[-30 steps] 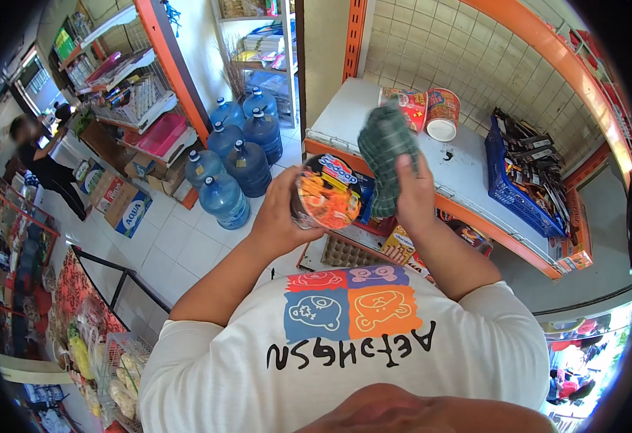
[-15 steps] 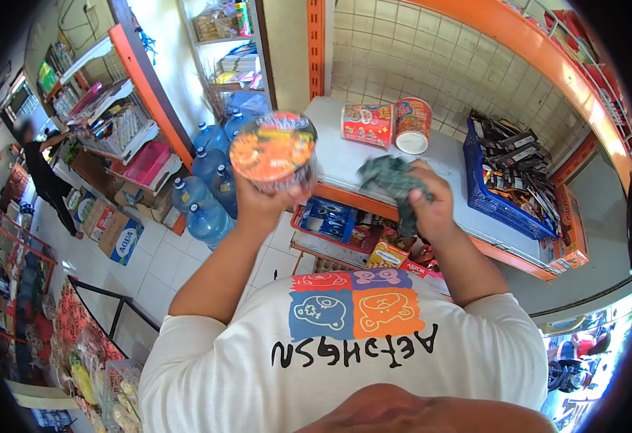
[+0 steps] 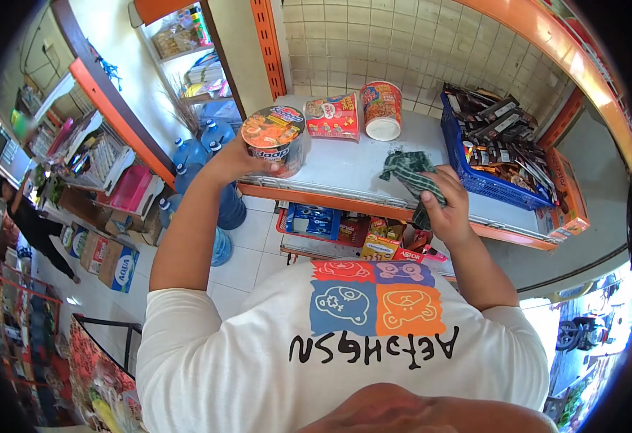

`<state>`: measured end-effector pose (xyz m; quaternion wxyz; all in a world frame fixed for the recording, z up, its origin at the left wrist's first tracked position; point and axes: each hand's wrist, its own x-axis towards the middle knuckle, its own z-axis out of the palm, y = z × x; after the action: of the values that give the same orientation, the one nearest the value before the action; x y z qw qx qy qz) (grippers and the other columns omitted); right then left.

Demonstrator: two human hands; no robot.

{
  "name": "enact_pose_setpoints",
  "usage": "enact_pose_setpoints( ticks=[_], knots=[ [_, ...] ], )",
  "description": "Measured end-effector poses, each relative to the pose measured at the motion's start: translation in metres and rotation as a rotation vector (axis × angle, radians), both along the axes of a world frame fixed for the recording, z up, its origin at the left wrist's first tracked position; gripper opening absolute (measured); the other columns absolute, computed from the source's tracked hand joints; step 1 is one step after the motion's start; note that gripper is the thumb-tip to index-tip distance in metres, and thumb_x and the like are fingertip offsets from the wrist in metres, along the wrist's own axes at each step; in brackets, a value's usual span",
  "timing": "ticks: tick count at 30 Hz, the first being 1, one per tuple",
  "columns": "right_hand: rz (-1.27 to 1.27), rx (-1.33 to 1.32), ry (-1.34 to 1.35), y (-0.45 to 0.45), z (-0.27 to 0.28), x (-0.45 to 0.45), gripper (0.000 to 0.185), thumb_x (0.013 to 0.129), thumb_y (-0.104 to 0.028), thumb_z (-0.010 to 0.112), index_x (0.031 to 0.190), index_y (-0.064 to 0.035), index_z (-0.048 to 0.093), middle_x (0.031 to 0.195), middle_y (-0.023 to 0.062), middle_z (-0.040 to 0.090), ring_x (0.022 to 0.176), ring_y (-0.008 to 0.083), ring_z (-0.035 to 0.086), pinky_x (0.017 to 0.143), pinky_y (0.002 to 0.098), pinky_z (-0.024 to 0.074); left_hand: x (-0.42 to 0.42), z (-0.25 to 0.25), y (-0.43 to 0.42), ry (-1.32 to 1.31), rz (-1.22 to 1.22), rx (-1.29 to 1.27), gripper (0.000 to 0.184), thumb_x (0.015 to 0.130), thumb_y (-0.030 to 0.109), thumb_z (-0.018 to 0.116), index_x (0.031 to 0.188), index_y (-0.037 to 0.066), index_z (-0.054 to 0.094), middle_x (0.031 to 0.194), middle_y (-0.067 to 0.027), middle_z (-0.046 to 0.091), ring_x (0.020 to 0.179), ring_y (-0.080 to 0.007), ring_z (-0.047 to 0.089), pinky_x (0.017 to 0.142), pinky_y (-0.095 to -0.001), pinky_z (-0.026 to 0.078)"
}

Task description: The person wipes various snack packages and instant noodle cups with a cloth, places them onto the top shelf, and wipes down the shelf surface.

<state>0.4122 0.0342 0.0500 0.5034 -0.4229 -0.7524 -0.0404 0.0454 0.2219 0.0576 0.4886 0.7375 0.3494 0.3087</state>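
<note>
Left hand (image 3: pixel 231 160) curled round the noodle cup (image 3: pixel 278 137), upper left of centre; right hand (image 3: pixel 447 200) pinching the green cloth (image 3: pixel 411 170), right of centre, over the white shelf (image 3: pixel 338 164)! Red cups (image 3: pixel 332 117) top centre, blue basket (image 3: pixel 475 172) upper right.

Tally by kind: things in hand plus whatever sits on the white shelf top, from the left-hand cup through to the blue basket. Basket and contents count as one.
Cup, in left hand: 1
Red packages: 2
Cloth, in right hand: 1
Basket: 1
Total: 5
</note>
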Motion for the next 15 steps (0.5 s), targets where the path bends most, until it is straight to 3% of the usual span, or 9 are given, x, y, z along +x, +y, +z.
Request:
enact_pose_setpoints(
  ticks=[1, 4, 6, 9, 10, 12, 14, 15],
  knots=[
    [0.01, -0.074, -0.022, 0.002, -0.003, -0.002, 0.024, 0.082, -0.014, 0.066, 0.1, 0.0031, 0.064, 0.089, 0.0165, 0.063, 0.084, 0.0313, 0.056, 0.077, 0.038, 0.0456, -0.003, 0.002, 0.0, 0.153, 0.001, -0.027, 0.1, 0.06, 0.023, 0.09, 0.139, 0.0, 0.033, 0.138, -0.0152, 0.047, 0.125, -0.0227, 0.047, 0.108, -0.0337, 0.035],
    [-0.024, -0.139, -0.055, 0.007, -0.006, -0.009, 0.026, 0.081, -0.011, 0.068, 0.103, 0.0021, 0.064, 0.089, 0.0159, 0.063, 0.084, 0.0307, 0.058, 0.077, 0.0369, 0.0465, -0.015, -0.007, 0.011, 0.259, -0.026, 0.086, 0.102, 0.061, 0.03, 0.09, 0.14, -0.001, 0.032, 0.143, -0.0169, 0.041, 0.132, -0.024, 0.04, 0.111, -0.0348, 0.03],
    [-0.056, -0.202, 0.042, 0.011, -0.011, -0.008, 0.026, 0.083, -0.012, 0.067, 0.105, 0.0023, 0.064, 0.09, 0.0162, 0.064, 0.084, 0.0299, 0.06, 0.077, 0.0361, 0.0472, -0.019, -0.009, 0.012, 0.121, -0.009, 0.142, 0.1, 0.061, 0.03, 0.088, 0.139, 0.0, 0.033, 0.139, -0.0166, 0.044, 0.128, -0.0249, 0.042, 0.108, -0.0377, 0.032],
    [-0.11, -0.327, 0.193, 0.012, -0.008, -0.01, 0.026, 0.086, -0.014, 0.066, 0.107, 0.003, 0.063, 0.092, 0.0171, 0.065, 0.084, 0.0289, 0.062, 0.078, 0.0349, 0.0476, -0.013, 0.015, 0.012, -0.538, 0.264, 0.578, 0.082, 0.067, 0.03, 0.079, 0.135, 0.007, 0.039, 0.122, -0.0111, 0.053, 0.111, -0.0248, 0.05, 0.095, -0.0417, 0.04],
    [-0.126, -0.331, 0.199, 0.01, -0.008, -0.012, 0.026, 0.086, -0.014, 0.066, 0.107, 0.003, 0.063, 0.092, 0.0171, 0.065, 0.084, 0.0289, 0.062, 0.078, 0.0349, 0.0476, -0.001, 0.037, -0.001, -0.538, 0.25, 0.569, 0.082, 0.067, 0.03, 0.079, 0.135, 0.007, 0.039, 0.122, -0.0111, 0.053, 0.111, -0.0248, 0.05, 0.095, -0.0417, 0.04],
    [-0.207, -0.349, 0.224, 0.01, -0.007, -0.015, 0.027, 0.088, -0.015, 0.065, 0.107, 0.0037, 0.063, 0.095, 0.0182, 0.066, 0.085, 0.0272, 0.063, 0.078, 0.0336, 0.0478, 0.047, 0.087, -0.038, 0.069, 0.015, 1.173, 0.083, 0.067, 0.035, 0.078, 0.135, 0.008, 0.039, 0.127, -0.0113, 0.052, 0.116, -0.0295, 0.048, 0.097, -0.0443, 0.039],
    [-0.217, -0.365, 0.26, 0.011, -0.009, -0.015, 0.029, 0.087, -0.015, 0.066, 0.109, 0.0037, 0.062, 0.096, 0.0186, 0.066, 0.087, 0.0262, 0.064, 0.079, 0.0327, 0.0481, 0.088, 0.099, -0.035, 0.427, -0.115, 1.151, 0.083, 0.067, 0.036, 0.078, 0.136, 0.008, 0.04, 0.13, -0.0142, 0.05, 0.122, -0.0339, 0.045, 0.101, -0.044, 0.039],
    [-0.192, -0.369, 0.279, 0.01, -0.008, -0.016, 0.031, 0.086, -0.016, 0.068, 0.109, 0.0036, 0.062, 0.097, 0.0184, 0.066, 0.087, 0.025, 0.064, 0.079, 0.0326, 0.0482, 0.107, 0.094, -0.026, 0.615, -0.048, 1.122, 0.089, 0.065, 0.038, 0.08, 0.138, 0.009, 0.038, 0.131, -0.0139, 0.05, 0.127, -0.0335, 0.042, 0.101, -0.0454, 0.04]
  ],
)
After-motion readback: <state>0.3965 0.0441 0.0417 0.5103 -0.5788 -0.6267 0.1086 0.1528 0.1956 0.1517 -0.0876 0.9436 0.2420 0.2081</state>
